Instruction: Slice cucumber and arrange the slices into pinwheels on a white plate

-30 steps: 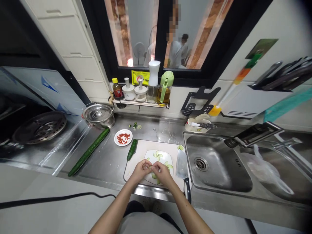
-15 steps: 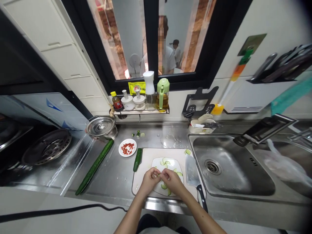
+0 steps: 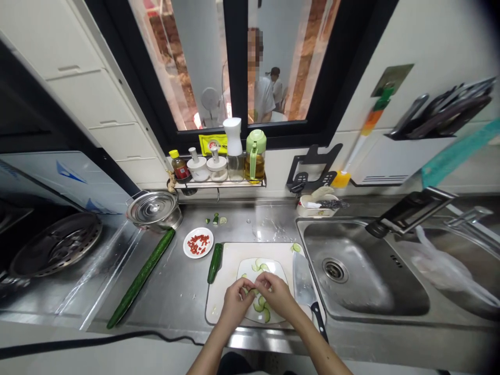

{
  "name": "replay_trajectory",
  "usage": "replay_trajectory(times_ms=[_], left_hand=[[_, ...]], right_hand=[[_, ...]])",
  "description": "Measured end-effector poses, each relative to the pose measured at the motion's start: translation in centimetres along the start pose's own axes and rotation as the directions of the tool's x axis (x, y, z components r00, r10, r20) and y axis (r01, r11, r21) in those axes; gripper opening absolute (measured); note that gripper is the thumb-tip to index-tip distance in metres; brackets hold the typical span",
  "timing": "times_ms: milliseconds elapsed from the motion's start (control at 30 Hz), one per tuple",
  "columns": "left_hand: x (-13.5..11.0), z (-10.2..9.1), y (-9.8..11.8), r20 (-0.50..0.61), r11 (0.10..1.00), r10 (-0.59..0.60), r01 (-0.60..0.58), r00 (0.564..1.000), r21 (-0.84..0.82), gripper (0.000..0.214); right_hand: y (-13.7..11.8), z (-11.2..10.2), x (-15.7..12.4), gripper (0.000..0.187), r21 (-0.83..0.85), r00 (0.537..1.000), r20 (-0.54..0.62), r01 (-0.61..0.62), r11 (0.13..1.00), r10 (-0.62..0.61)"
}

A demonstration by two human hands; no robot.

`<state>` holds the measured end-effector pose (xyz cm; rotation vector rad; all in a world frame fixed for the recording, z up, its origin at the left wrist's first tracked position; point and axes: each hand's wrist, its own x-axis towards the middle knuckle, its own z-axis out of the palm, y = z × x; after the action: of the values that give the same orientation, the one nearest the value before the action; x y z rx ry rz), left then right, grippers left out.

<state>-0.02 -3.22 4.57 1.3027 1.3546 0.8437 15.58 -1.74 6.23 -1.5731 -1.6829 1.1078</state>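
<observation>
Both my hands meet over a white plate (image 3: 273, 269) of cucumber slices (image 3: 259, 266) on a white cutting board (image 3: 230, 258). My left hand (image 3: 234, 299) and my right hand (image 3: 276, 292) pinch a cucumber slice (image 3: 252, 290) together between their fingertips. More slices (image 3: 262, 311) lie on the plate below my hands. A short piece of cucumber (image 3: 214, 262) rests along the board's left edge. A cleaver (image 3: 303, 284) lies on the board's right side, its black handle pointing at me.
A long whole cucumber (image 3: 141, 277) lies on the steel counter at left, beside a lidded steel pot (image 3: 153, 209). A small dish of red chilli pieces (image 3: 198, 242) sits behind the board. The sink (image 3: 359, 271) is at right. A condiment rack (image 3: 219, 166) lines the wall.
The camera view shifted slightly. My hands stay together over the plate, still working a cucumber slice between the fingertips.
</observation>
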Motion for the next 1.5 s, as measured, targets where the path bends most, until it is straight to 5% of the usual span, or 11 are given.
replay_trajectory(times_ms=[400, 700, 1200, 1367, 1500], left_hand=[[2.2, 1.5, -2.1, -0.088, 0.995, -0.042, 0.033, 0.995, -0.094, 0.015], [3.1, 1.0, -2.2, -0.096, 0.994, -0.031, 0.021, 0.995, -0.103, 0.008], [3.2, -0.4, -1.7, -0.149, 0.982, -0.121, 0.096, 0.981, -0.161, 0.032], [2.7, -1.5, -0.7, 0.083, 0.789, -0.443, 0.432, 0.893, -0.437, 0.053], [2.8, -1.7, 0.2, 0.22, 0.653, -0.448, 0.485, 0.867, -0.582, 0.055]], right_hand=[[3.2, 2.5, 1.5, 0.03, 0.164, 1.0, -0.004, 0.022, 0.986, -0.021], [1.6, 1.9, 2.8, 0.014, 0.181, 0.995, 0.069, -0.085, 0.98, 0.074], [1.5, 1.3, 3.2, 0.008, 0.192, 0.998, 0.043, -0.06, 0.98, 0.052], [0.6, 0.7, 3.6, 0.011, 0.154, 0.999, 0.015, 0.042, 0.987, -0.045], [-0.2, 0.3, 3.4, 0.012, 0.005, 0.982, 0.039, 0.185, 0.983, -0.185]])
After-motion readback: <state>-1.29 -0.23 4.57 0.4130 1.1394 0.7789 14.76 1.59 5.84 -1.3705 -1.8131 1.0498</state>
